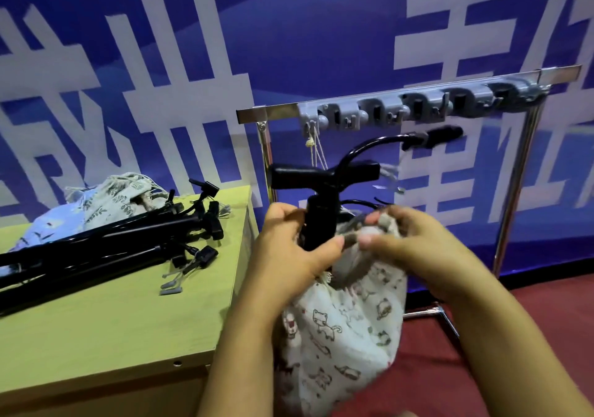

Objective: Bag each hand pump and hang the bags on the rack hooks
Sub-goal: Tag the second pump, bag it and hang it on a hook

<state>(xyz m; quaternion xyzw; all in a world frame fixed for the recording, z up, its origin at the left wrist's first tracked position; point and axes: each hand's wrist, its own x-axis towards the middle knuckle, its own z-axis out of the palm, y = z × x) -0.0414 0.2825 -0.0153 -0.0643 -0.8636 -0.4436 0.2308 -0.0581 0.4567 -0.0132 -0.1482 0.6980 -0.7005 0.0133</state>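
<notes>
I see a blue banner [289,31] with big white characters behind, red carpet [482,336] below, and a yellow-green tabletop [112,314] at left.

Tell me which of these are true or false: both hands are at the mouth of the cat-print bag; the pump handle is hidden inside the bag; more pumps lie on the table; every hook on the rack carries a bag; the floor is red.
1. Both hands are at the bag's mouth. True: the left hand and right hand pinch the gathered top of the cat-print bag.
2. The pump handle is inside the bag. False: the pump handle sticks out above the opening.
3. More pumps lie on the table. True: black pumps lie on the table.
4. Every hook carries a bag. False: most hooks on the rack are bare.
5. The floor is red. True: red floor.
</notes>
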